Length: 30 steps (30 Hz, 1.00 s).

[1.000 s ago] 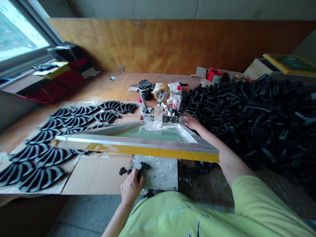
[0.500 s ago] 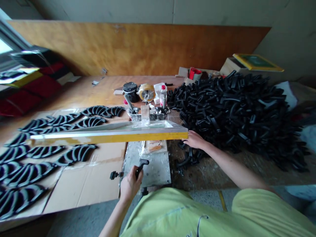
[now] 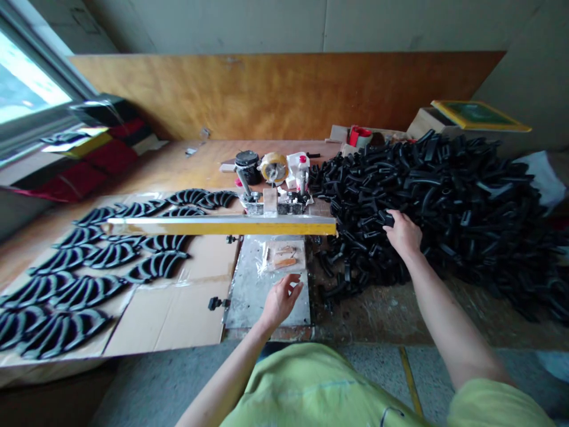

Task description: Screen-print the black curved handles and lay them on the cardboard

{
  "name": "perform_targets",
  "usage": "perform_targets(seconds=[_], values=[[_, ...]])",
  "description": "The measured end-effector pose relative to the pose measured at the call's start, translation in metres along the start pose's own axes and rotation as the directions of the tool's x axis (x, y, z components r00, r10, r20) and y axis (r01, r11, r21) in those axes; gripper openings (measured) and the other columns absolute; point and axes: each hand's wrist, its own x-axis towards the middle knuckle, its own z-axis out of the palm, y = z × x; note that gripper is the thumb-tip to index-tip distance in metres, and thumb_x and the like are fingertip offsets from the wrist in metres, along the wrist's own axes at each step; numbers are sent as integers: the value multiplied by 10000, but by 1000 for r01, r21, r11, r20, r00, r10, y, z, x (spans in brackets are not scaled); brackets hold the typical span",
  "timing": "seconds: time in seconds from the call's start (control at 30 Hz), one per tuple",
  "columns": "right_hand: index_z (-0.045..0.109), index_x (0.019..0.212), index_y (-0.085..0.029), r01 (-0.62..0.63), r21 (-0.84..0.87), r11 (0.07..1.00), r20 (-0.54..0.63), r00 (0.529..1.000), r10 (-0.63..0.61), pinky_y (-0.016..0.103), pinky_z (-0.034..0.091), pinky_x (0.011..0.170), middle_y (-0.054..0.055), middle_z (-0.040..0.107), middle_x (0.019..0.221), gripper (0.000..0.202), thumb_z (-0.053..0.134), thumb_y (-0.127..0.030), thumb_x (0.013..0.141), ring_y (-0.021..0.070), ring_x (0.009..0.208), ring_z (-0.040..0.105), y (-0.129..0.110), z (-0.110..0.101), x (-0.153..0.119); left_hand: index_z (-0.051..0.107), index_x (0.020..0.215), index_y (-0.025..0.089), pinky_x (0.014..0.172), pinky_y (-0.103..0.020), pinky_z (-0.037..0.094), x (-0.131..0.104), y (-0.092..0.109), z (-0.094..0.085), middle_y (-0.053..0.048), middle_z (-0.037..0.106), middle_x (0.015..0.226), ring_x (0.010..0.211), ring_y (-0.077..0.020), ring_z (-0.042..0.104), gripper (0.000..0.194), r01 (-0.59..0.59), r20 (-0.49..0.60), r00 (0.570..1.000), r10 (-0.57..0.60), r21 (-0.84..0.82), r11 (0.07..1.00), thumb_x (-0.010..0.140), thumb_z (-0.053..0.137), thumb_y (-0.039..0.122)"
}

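Note:
Over the metal base plate [image 3: 249, 296], my left hand [image 3: 282, 299] hangs with its fingers apart and nothing in them. My right hand [image 3: 402, 233] is at the big heap of black curved parts [image 3: 427, 178], its fingers closed on a black part [image 3: 386, 218]. The yellow-edged frame [image 3: 231, 226] spans the plate, held by the clamp block [image 3: 270, 201] behind it. Under the frame's front edge, a clear packet with orange-brown pieces [image 3: 284, 260] lies on the plate.
Rows of black parts [image 3: 111, 252] lie on cardboard [image 3: 173, 314] at the left. Behind the clamp stand a black tub [image 3: 248, 166], a tape roll [image 3: 274, 168] and a red-capped bottle [image 3: 302, 172]. Boxes [image 3: 102, 148] sit at the back left.
My left hand has let go of the black part and moved right over the plate. My right hand has left the frame's edge and taken a black part at the heap. The frame looks flatter.

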Motion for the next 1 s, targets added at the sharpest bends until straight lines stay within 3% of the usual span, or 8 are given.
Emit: perform_targets(seconds=[0.1, 0.2, 0.33, 0.43, 0.57, 0.77, 0.87, 1.0], values=[[643, 959, -214, 79, 356, 931, 94, 988, -120, 329, 457, 736, 24, 666, 870, 283, 728, -263, 694, 209, 788, 618, -41, 22, -33, 644, 1029, 218, 661, -260, 483, -21, -17, -17, -60, 725, 990, 757, -161, 660, 348, 101, -46, 993, -105, -75, 992, 896, 459, 480], [639, 853, -204, 95, 611, 786, 239, 924, -298, 325, 479, 771, -16, 661, 810, 194, 713, -265, 684, 186, 788, 628, -99, 63, -74, 661, 1017, 208, 629, -265, 489, -33, -36, -38, -59, 730, 924, 737, -176, 667, 386, 175, -97, 977, -192, -164, 971, 872, 482, 519], [697, 913, -208, 253, 685, 683, 234, 811, -536, 351, 474, 861, 26, 691, 926, 197, 670, -128, 735, 187, 892, 626, -172, 118, -112, 667, 993, 195, 607, -261, 492, -35, -63, -72, -69, 730, 911, 727, -177, 669, 415, 189, -177, 955, -240, -263, 946, 846, 519, 554], [726, 913, -218, 424, 597, 681, 160, 769, -620, 381, 458, 910, 51, 689, 954, 211, 668, -83, 762, 210, 969, 590, -199, 139, -122, 662, 997, 181, 588, -247, 479, -28, -76, -99, -77, 722, 900, 725, -170, 654, 433, 174, -249, 932, -262, -327, 929, 828, 549, 564], [733, 987, -222, 559, 441, 702, 142, 729, -670, 388, 456, 905, 68, 679, 982, 205, 613, -132, 849, 222, 986, 561, -212, 146, -129, 651, 984, 162, 561, -220, 461, -10, -66, -138, -56, 693, 826, 668, -136, 616, 447, 75, -350, 904, -244, -432, 899, 791, 610, 563], [696, 1133, -230, 586, 349, 732, 179, 725, -665, 402, 445, 982, 83, 640, 1149, 310, 549, -138, 877, 223, 1098, 544, -215, 145, -137, 596, 1033, 186, 480, -187, 403, 32, 4, -198, 29, 591, 631, 487, -80, 493, 432, -314, -533, 843, -73, -597, 738, 867, 491, 571], [685, 1146, -243, 505, 348, 790, 160, 798, -581, 426, 429, 1034, 74, 616, 1230, 336, 514, -143, 874, 225, 1149, 545, -193, 133, -126, 629, 982, 167, 452, -198, 390, 38, 22, -212, 16, 575, 592, 459, -88, 474, 478, -313, -470, 882, -30, -633, 708, 886, 426, 589], [702, 1065, -222, 272, 324, 906, 51, 951, -304, 470, 484, 962, 75, 677, 1049, 294, 476, -222, 876, 263, 1038, 610, -157, 98, -87, 676, 963, 145, 472, -217, 404, 13, 0, -208, -32, 650, 717, 551, -114, 545, 550, -218, -421, 903, -89, -627, 748, 831, 493, 646]])
